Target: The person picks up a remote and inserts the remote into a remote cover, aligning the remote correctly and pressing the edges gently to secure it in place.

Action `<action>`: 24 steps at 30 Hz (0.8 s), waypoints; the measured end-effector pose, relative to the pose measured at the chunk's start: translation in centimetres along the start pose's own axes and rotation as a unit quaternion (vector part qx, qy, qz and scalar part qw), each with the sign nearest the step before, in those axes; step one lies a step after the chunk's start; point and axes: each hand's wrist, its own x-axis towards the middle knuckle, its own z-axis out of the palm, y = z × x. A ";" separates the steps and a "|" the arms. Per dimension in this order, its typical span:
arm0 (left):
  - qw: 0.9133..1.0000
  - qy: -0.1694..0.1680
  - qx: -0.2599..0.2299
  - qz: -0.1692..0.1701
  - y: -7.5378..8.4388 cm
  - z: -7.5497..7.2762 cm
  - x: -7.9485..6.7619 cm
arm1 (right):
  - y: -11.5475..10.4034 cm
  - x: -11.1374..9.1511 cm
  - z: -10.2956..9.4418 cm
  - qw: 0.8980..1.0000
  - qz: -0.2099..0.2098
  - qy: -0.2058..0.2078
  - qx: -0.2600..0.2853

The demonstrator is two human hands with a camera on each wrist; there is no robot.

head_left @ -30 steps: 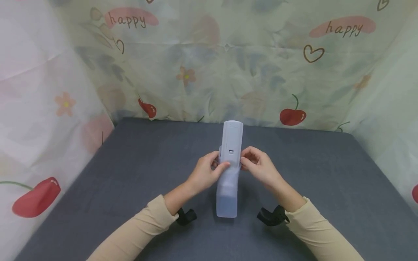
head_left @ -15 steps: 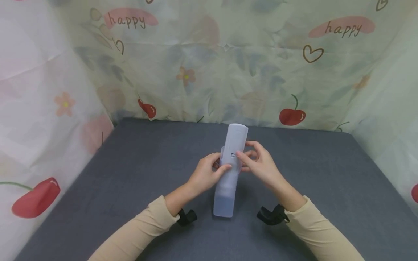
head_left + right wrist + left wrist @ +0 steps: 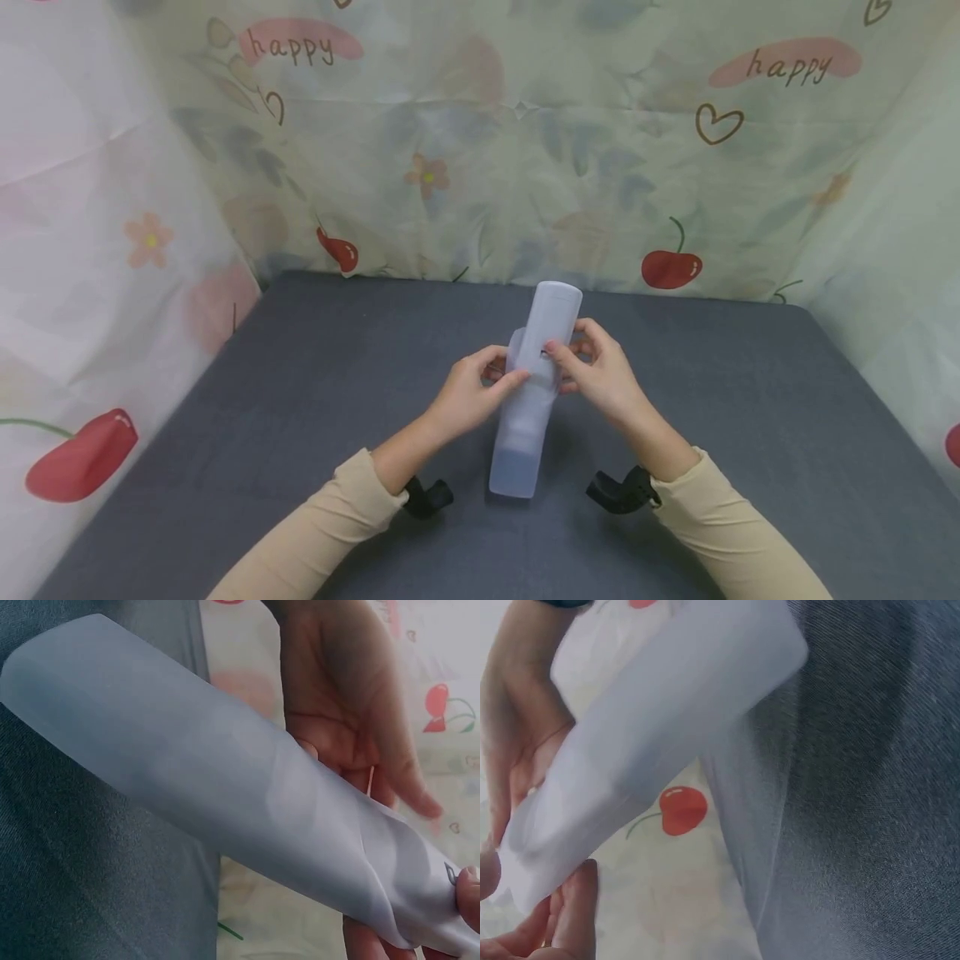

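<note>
A long white plastic object [image 3: 555, 312] with a small dark slot stands out of a frosted, translucent sleeve-like part [image 3: 517, 454]. They stand leaning, top to the right, lower end at the table; I cannot tell its exact kind. My left hand [image 3: 472, 392] grips the middle from the left, thumb across the front. Higher up, my right hand [image 3: 603, 375] holds the white part, its thumb beside the slot and other fingers behind, partly hidden. In the right wrist view, the frosted part's curved edge [image 3: 375, 877] overlaps the white part.
A dark grey cloth-covered table [image 3: 360, 358] spreads beneath the hands. Printed curtains [image 3: 480, 167] with cherries and hearts enclose its back and sides. Black wrist devices [image 3: 429, 498] are worn at both cuffs.
The white part's upper end has tilted to the right. My right hand has moved up, and its thumb now lies on the front by the slot. My left hand has barely shifted.
</note>
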 end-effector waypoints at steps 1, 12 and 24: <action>1.000 -0.005 -0.018 -0.011 -0.1 -0.1 0.0 | 0.0 0.0 -0.1 1.000 0.000 0.002 0.001; 0.992 -0.009 -0.111 -0.052 -1.0 -0.5 0.1 | 0.3 0.1 -0.5 1.000 0.002 0.003 0.008; 0.985 0.079 -0.142 -0.065 -0.1 0.3 0.0 | 0.4 0.2 -0.4 0.999 0.006 -0.043 0.002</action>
